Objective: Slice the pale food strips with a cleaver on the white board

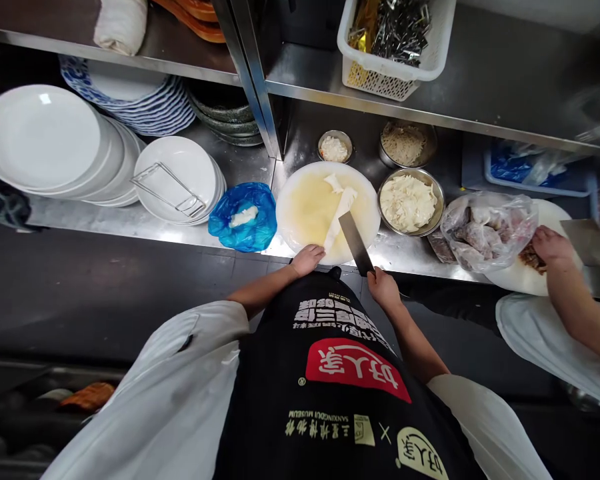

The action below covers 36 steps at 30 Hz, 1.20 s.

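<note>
In my right hand point(383, 289) is a cleaver point(356, 245), its fingers wrapped round the handle. The blade stands tilted over the right part of the round cutting board point(295, 180), beside a long pale strip of food point(339, 217). At the board's near edge, my left hand point(309, 259) has its fingers closed at the strip's near end. A small pale piece point(334, 183) lies at the strip's far end. Left of the board, a blue plastic bag point(220, 223) holds a white lump point(244, 217). A metal bowl point(441, 217) of pale slices stands to the right.
Two smaller bowls, one of white bits point(334, 148) and one of shreds point(403, 143), stand behind. Stacked plates point(40, 140) are at left. A shelf edge point(305, 93) runs above. On the right, a co-worker's hand point(553, 245) works near bagged meat point(490, 230) and another cleaver point(587, 241).
</note>
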Available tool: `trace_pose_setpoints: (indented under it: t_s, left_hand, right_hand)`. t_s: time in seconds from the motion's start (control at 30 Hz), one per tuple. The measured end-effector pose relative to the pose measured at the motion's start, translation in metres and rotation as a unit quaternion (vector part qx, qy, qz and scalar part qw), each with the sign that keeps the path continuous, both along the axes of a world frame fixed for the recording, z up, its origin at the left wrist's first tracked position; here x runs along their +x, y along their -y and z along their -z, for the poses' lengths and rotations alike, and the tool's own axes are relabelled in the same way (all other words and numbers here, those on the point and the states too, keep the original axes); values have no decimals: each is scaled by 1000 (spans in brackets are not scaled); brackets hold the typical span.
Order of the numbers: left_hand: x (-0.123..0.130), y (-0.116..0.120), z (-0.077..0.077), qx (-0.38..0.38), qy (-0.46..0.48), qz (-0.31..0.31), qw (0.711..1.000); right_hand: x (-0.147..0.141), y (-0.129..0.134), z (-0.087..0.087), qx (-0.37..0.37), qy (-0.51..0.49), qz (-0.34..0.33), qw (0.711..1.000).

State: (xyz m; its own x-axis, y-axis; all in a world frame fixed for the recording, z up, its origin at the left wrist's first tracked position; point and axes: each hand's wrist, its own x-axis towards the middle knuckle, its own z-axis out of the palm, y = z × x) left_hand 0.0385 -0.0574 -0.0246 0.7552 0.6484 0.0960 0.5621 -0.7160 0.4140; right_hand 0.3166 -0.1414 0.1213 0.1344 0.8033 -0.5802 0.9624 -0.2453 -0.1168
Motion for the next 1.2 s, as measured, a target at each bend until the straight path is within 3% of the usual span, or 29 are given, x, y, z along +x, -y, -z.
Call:
trace_pose_setpoints:
  t_s: [0.2,0.33,0.5,0.63,0.77,0.9,1.07,1.2]
  left_hand:
    - [-2,5,0,-10,-13,-12,1000]
    - [-3,8,-1,-23,-8,-22,999]
    - [-4,10,-1,-48,3,-34,998]
    - [-4,11,-2,-59,11,-39,997]
    - [-4,12,-2,-65,5,-41,997]
    - [-4,12,-1,-63,6,-41,997]
    - [-5,12,2,-55,24,-48,997]
    - [-5,12,2,-58,28,-55,996]
  right_hand:
    - [-6,10,-4,-45,-6,-13,999]
    - [-8,21,-5,-15,1,-9,1000]
    - [-10,30,-6,-70,7,-20,997]
    - [-10,38,-8,-42,2,-23,999]
    - [-13,45,-7,-85,5,-30,996]
    - [-13,51,-7,-63,12,-41,997]
    - [0,55,-14,-90,6,-47,995]
    - [8,44,-20,-27,13,-30,999]
